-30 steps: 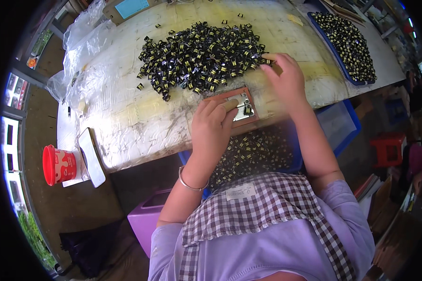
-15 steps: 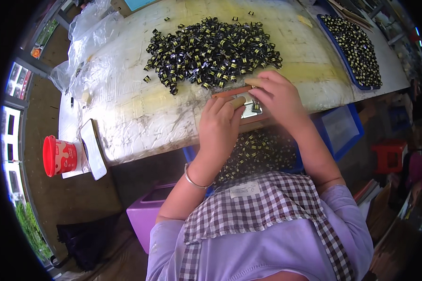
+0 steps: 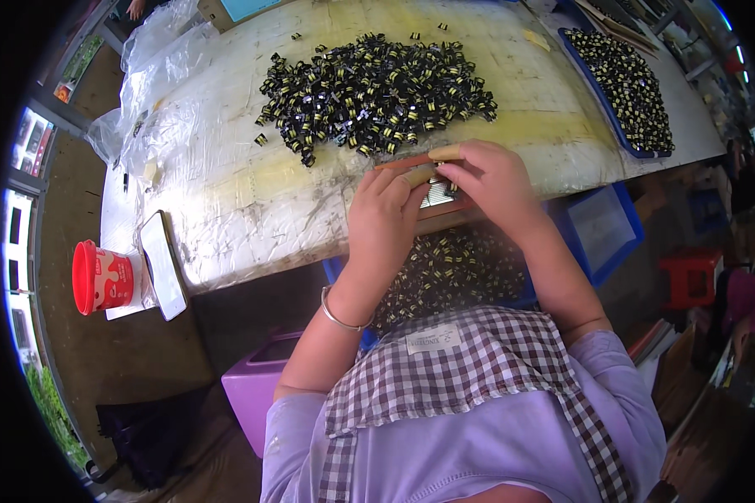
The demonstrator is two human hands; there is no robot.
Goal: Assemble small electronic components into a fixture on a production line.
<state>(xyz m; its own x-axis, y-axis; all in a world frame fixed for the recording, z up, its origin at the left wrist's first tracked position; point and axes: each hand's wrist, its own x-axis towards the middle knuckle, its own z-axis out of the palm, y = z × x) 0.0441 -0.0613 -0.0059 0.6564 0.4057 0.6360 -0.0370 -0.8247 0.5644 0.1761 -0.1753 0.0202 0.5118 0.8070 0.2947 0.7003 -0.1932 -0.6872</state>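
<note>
Right fingers [image 3: 446, 152] nearly together at the slatted plate's [image 3: 435, 199] far edge, whether on a part cannot tell; left fingers [image 3: 419, 175] bent onto the plate, grip hidden; a slack left hold might let it slide, crowded fingertips might knock a piece askew; beyond the fingers, heaped black-and-yellow parts [image 3: 377, 101] on the desk [image 3: 268, 210]; below them, blue bin [image 3: 332, 270] of similar pieces; far right, blue tray [image 3: 606, 109], full of them.

Apron patch [image 3: 434, 339]: dark lettering and a small mark are printed.
Red tub [image 3: 113, 281]: pale lettering is printed.
</note>
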